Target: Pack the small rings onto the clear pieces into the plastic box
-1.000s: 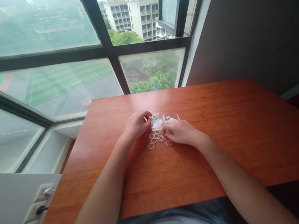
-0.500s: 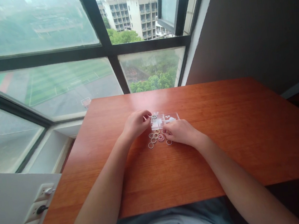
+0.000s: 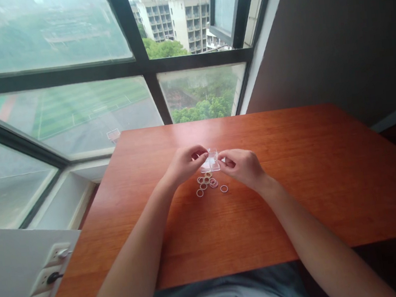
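Note:
A clear plastic box stands on the table, partly hidden behind my hands. My left hand is over its left side, thumb and fingertips pinched together; whatever they hold is too small to make out. On the box's right, my right hand pinches what looks like a small pale ring at its fingertips. Just in front of the box lies a loose cluster of small rings, whitish and yellowish. Among them is a pink ring. One white ring lies apart to the right.
The reddish-brown wooden table extends widely to the right. Behind it are dark-framed windows. At lower left, wall sockets hold plugs and a cable beside the table edge.
My right hand has risen from the rings to the box's right side, and a ring near its fingertips has left the table. My left hand has shifted right over the box.

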`<state>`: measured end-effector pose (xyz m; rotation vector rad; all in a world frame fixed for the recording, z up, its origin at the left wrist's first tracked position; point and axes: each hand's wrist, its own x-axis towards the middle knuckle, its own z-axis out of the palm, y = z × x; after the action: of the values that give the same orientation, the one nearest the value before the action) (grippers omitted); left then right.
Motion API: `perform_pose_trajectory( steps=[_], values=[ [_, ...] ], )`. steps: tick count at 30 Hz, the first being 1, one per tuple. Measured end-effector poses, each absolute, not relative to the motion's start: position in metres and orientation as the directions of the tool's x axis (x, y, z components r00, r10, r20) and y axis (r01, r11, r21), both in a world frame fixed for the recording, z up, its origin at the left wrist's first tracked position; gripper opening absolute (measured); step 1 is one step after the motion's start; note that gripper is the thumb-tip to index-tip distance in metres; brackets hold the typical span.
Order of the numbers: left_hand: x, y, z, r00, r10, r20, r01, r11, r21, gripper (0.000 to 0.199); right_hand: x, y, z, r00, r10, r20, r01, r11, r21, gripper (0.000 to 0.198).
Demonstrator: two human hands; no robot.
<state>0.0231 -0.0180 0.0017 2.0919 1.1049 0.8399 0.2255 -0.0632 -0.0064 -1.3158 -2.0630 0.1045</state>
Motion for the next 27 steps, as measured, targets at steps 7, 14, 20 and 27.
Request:
perform_pose_trajectory(
  steps=[7, 14, 20, 27],
  values=[
    [0.037, -0.03, 0.012, 0.535, 0.83, 0.158, 0.281, -0.351, 0.893, 0.023, 0.224, -0.065, -0.003, -0.246, 0.858, 0.451, 0.793, 0.446, -0.415, 0.02],
    [0.042, -0.034, 0.013, 0.521, 0.839, 0.157, 0.302, -0.354, 0.885, 0.025, 0.224, -0.064, -0.006, -0.282, 0.891, 0.356, 0.803, 0.422, -0.42, 0.025],
    [0.038, -0.031, 0.011, 0.476, 0.852, 0.216, 0.353, -0.41, 0.841, 0.011, 0.226, -0.064, -0.006, -0.265, 0.902, 0.34, 0.804, 0.402, -0.438, 0.03],
    [0.023, -0.013, -0.005, 0.327, 0.909, 0.258, 0.458, -0.391, 0.798, 0.014, 0.231, -0.059, -0.004, -0.126, 0.98, 0.153, 0.925, 0.171, -0.338, 0.03]
  ],
)
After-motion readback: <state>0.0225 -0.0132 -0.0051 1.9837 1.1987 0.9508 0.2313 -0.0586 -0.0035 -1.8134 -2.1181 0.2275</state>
